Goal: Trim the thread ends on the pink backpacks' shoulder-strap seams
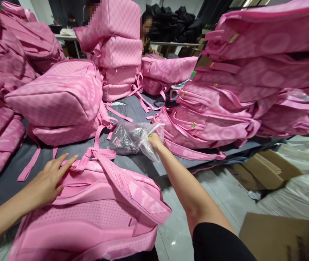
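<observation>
A pink backpack (89,214) lies in front of me with its padded back panel and straps facing up. My left hand (48,177) rests on its top edge beside the knotted strap, fingers spread and holding nothing. Farther out, my right hand (155,140) reaches into the mouth of a clear plastic bag (128,136). Dark small pieces fill that bag; their kind is unclear. A bit of green shows at the right fingers, which are mostly hidden by the plastic and the hand itself.
Pink backpacks are stacked at the left (59,98), centre back (122,54) and right (266,40) of the dark-covered table (89,146). Cardboard boxes (263,168) and plastic sheeting (298,195) lie at right on the floor. A person (147,45) is behind the stacks.
</observation>
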